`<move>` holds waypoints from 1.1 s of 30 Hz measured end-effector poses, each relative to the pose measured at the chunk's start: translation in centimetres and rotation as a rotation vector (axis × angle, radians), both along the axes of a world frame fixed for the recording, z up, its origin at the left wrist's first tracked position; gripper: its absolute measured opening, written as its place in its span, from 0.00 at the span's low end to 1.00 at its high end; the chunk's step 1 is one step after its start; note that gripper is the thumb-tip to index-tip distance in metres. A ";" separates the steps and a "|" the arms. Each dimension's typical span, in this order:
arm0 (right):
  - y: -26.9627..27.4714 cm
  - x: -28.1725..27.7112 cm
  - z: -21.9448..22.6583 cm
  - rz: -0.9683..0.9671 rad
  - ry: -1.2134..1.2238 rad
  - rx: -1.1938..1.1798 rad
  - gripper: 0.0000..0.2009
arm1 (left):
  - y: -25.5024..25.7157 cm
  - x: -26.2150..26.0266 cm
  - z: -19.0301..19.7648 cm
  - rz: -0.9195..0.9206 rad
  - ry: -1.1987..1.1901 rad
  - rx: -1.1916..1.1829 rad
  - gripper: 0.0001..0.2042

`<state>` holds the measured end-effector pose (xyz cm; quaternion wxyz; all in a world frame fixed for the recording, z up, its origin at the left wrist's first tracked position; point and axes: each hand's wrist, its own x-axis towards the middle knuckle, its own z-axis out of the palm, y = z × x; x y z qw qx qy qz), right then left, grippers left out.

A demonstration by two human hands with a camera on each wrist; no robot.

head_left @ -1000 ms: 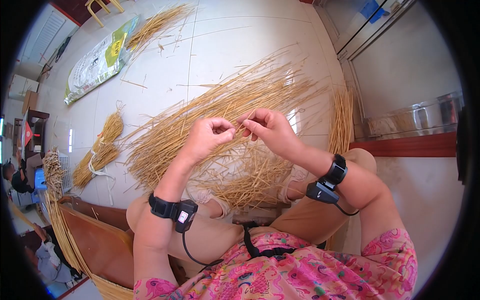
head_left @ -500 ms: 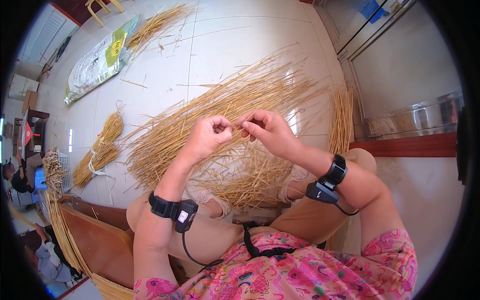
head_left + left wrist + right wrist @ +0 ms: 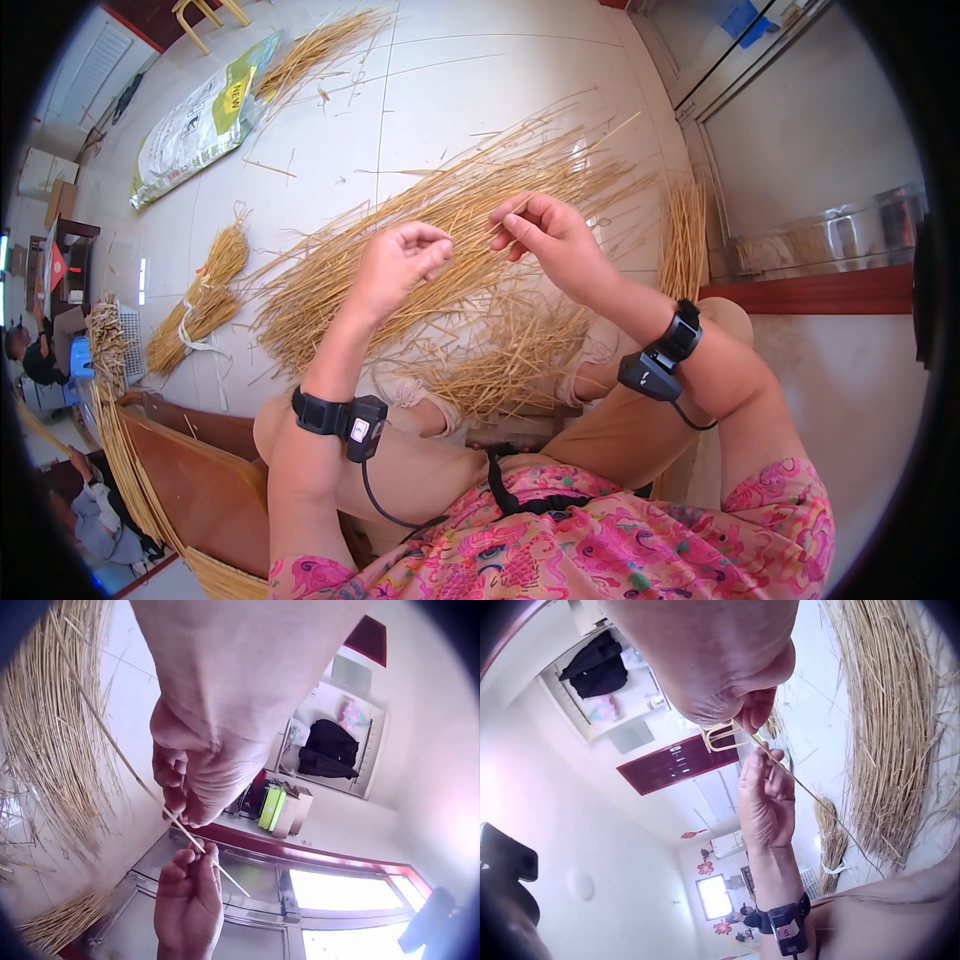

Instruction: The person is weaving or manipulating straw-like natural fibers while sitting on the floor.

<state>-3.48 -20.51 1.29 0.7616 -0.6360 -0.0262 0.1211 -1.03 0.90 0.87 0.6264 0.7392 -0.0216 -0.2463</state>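
Note:
One thin straw stalk [image 3: 112, 740] runs through the fingertips of both hands. My left hand [image 3: 398, 268] pinches it between thumb and fingers. Just to the right, my right hand [image 3: 552, 240] pinches it near one end, thumb against the forefinger, a short tip sticking out beyond in the left wrist view. The long remainder of the stalk [image 3: 819, 798] trails past the left hand in the right wrist view. Below both hands, a wide heap of loose straw [image 3: 340, 270] lies on the floor.
A tied straw bundle [image 3: 205, 300] lies to the left, near a printed bag [image 3: 190, 140] with more straw at its mouth. Another bunch of straw [image 3: 682, 245] lies along the glass door [image 3: 810, 150] on the right. A brown wooden seat [image 3: 190, 450] is at lower left.
The hands have moved apart, the left one leftward, the right one slightly up and right. The left fingers have loosened from a tighter curl.

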 end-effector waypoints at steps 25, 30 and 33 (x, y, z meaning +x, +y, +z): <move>0.7 -0.5 -0.2 0.103 0.039 -0.149 0.06 | -1.4 -0.7 0.4 -0.129 0.100 -0.070 0.04; 0.8 -0.6 -0.3 0.091 0.032 -0.138 0.06 | -1.4 -0.6 0.7 -0.158 0.096 -0.062 0.04; 0.9 -0.7 -0.2 0.087 0.028 -0.140 0.05 | -1.4 -0.6 0.7 -0.158 0.107 -0.060 0.04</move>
